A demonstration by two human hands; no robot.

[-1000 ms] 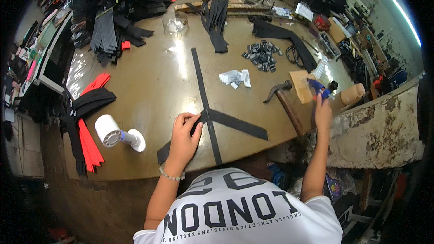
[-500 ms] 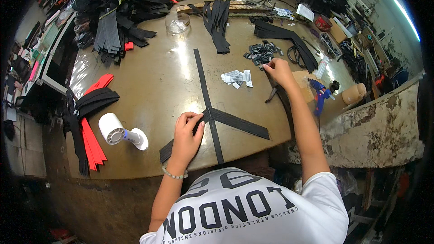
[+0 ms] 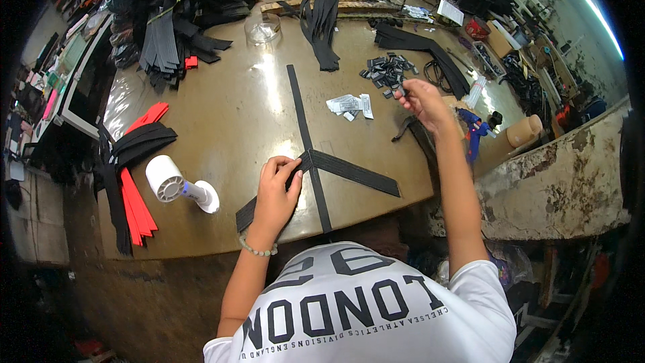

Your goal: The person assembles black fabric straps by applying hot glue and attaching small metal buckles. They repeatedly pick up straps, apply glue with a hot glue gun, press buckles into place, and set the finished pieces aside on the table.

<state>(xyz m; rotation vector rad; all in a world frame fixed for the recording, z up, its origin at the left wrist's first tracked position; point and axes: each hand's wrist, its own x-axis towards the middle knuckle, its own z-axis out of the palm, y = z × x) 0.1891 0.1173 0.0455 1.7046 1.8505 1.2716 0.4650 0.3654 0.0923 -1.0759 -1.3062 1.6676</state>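
On the table, a ribbed black strap (image 3: 355,173) bends at a peak over a long, narrow black strip (image 3: 297,107) that runs away from me. My left hand (image 3: 277,191) pinches the bent strap just left of the peak, thumb and fingertips closed on it. My right hand (image 3: 424,106) is raised over the table's right side, its thumb and fingers closed on a small dark piece (image 3: 402,91). Just beyond that hand lies a pile of small black-and-grey rectangular pieces (image 3: 390,70). White printed labels (image 3: 349,105) lie left of the hand.
A white handheld fan (image 3: 165,179) stands at left beside red straps (image 3: 138,208) and black ones. Bundled black straps (image 3: 161,44) fill the far left. A blue glue gun (image 3: 476,131) and a brown cone (image 3: 524,131) sit at right. A round clear container (image 3: 262,29) stands farther back.
My right hand has lifted off the near edge of the pile and drawn slightly right, with a small dark piece in its fingers. My left hand stays on the bent strap.
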